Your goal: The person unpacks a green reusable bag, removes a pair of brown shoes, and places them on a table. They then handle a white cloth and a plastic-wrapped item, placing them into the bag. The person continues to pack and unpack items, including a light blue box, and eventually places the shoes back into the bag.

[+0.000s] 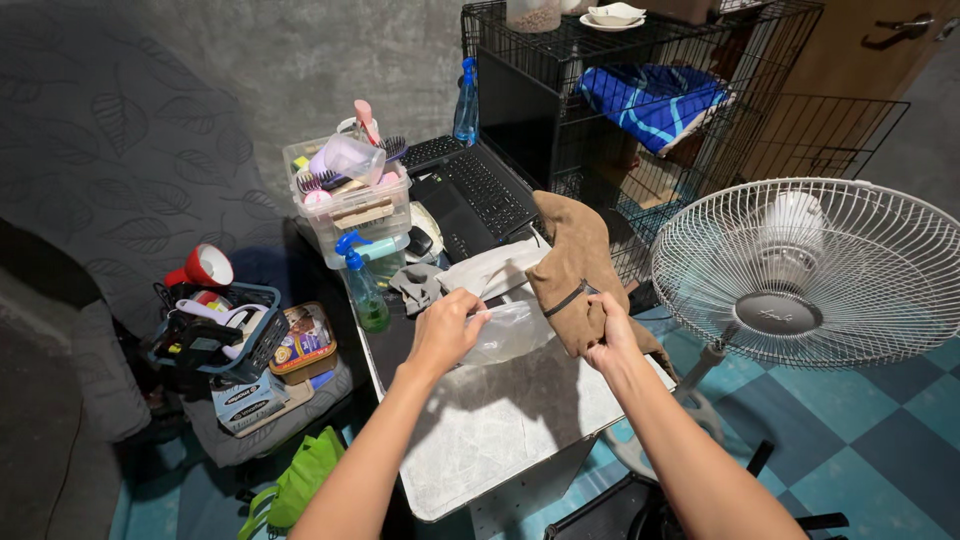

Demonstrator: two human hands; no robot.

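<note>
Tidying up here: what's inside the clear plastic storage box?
The clear plastic storage box holds a black hairbrush, a translucent cup and a pink handle; lower contents are covered.

We see two bare forearms rising from the bottom of the frame toward its centre. Neither the left hand (443, 330) nor the right hand (610, 335) wears a glove, ring, watch or sleeve. The fingernails are short and unpainted.
</note>
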